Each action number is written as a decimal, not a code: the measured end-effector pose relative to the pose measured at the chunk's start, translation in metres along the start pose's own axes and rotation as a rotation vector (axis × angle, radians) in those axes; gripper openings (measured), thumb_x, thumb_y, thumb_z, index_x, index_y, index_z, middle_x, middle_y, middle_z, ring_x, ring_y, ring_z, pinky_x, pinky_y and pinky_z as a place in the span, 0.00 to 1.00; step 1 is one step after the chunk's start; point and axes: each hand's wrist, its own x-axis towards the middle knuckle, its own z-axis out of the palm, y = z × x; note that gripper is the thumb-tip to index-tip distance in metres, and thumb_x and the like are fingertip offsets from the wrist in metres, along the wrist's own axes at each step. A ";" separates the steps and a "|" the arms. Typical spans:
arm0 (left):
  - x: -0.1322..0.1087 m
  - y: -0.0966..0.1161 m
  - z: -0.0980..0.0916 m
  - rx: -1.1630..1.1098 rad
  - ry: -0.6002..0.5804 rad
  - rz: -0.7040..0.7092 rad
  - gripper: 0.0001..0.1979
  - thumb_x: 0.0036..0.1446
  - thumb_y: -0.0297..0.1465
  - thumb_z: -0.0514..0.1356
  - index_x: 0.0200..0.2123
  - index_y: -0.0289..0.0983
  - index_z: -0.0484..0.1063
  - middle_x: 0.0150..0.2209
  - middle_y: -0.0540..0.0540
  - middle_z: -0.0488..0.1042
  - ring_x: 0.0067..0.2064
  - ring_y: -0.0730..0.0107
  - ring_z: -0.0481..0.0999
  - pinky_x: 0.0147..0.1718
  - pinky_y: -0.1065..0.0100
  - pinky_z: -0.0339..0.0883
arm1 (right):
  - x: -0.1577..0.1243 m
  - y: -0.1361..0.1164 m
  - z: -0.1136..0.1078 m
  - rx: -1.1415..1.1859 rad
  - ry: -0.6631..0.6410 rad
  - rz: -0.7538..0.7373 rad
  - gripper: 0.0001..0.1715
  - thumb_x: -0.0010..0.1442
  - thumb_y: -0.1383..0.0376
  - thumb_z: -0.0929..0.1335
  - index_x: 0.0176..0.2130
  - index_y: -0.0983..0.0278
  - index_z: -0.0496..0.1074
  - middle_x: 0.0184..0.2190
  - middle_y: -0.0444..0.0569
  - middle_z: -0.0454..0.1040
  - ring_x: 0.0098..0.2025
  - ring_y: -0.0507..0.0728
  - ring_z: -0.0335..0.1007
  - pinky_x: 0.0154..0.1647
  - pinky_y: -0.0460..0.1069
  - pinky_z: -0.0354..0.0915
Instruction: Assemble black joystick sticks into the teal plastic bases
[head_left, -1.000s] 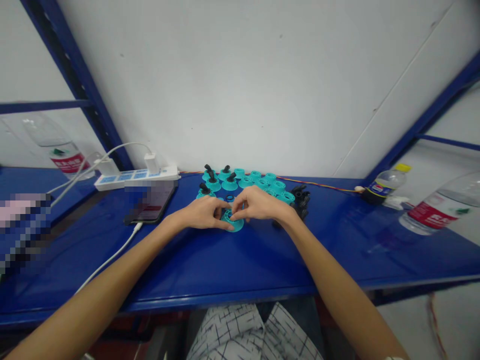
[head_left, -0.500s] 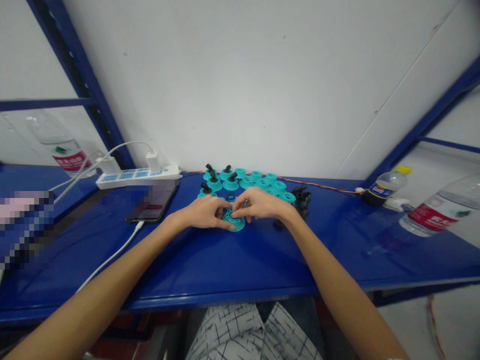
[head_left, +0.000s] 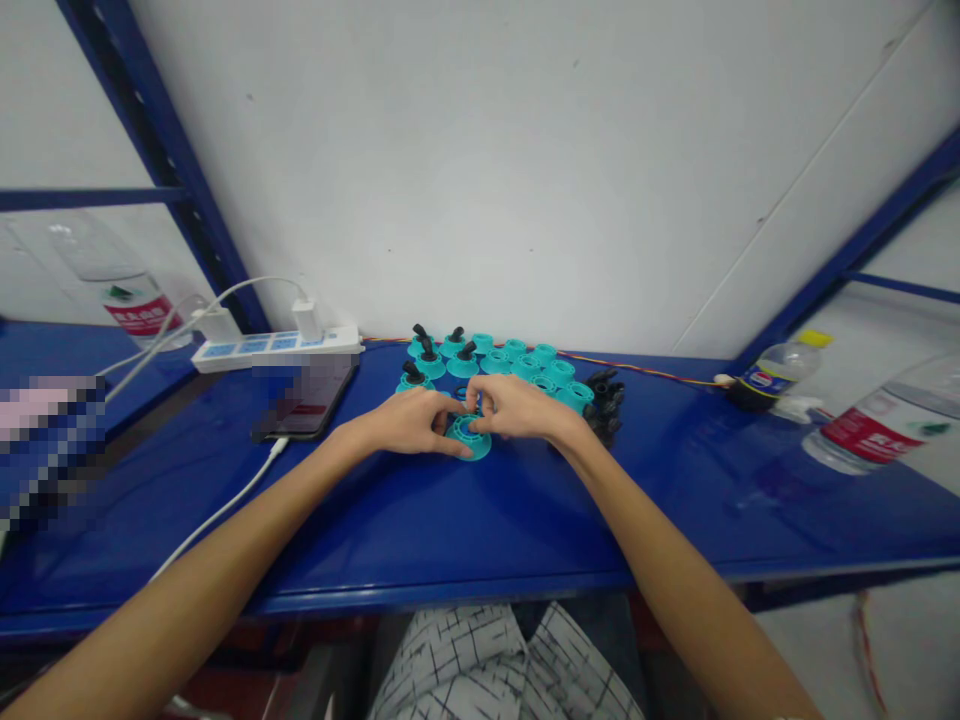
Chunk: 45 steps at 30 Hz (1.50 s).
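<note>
A teal round flanged plastic part (head_left: 475, 450) lies on the blue table, with an open ring at its centre. My left hand (head_left: 412, 420) grips its left side between thumb and fingers. My right hand (head_left: 516, 406) has bent fingertips pinched together at the far right of the ring; whatever is between them is too small or hidden. Just behind stand teal parts with black angled pieces on top, among them one (head_left: 414, 380) beyond my left hand. More teal parts with no black piece (head_left: 544, 362) are grouped behind my right hand. A pile of black pieces (head_left: 606, 405) lies to its right.
A phone (head_left: 319, 405) on a charging cable and a white power strip (head_left: 277, 348) are at the left. A thin wire (head_left: 637, 368) runs along the wall. At the right stand a cola bottle (head_left: 776, 375) and a large water bottle (head_left: 877, 425).
My right hand's fingers have lifted slightly and curled more at the ring, so more of its middle shows. My left hand keeps its grip on the teal part.
</note>
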 end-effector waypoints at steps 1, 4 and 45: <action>0.000 0.000 0.000 -0.001 -0.002 -0.007 0.27 0.49 0.56 0.62 0.36 0.36 0.74 0.24 0.51 0.73 0.25 0.72 0.69 0.25 0.71 0.52 | 0.000 0.000 0.000 0.050 -0.032 0.029 0.14 0.53 0.66 0.71 0.41 0.64 0.70 0.27 0.43 0.73 0.24 0.49 0.67 0.25 0.43 0.56; 0.001 0.001 0.000 -0.010 -0.003 -0.018 0.27 0.48 0.56 0.62 0.35 0.36 0.74 0.24 0.51 0.73 0.25 0.72 0.69 0.25 0.71 0.52 | 0.000 -0.001 0.002 0.163 -0.089 0.082 0.14 0.54 0.68 0.70 0.42 0.64 0.68 0.23 0.40 0.71 0.19 0.49 0.67 0.22 0.43 0.59; -0.003 -0.004 -0.007 -0.134 -0.030 0.003 0.37 0.47 0.51 0.66 0.56 0.35 0.73 0.25 0.51 0.75 0.25 0.72 0.70 0.26 0.72 0.56 | 0.003 0.020 -0.007 0.117 0.195 0.091 0.09 0.58 0.65 0.67 0.39 0.64 0.75 0.24 0.46 0.75 0.25 0.51 0.69 0.27 0.44 0.59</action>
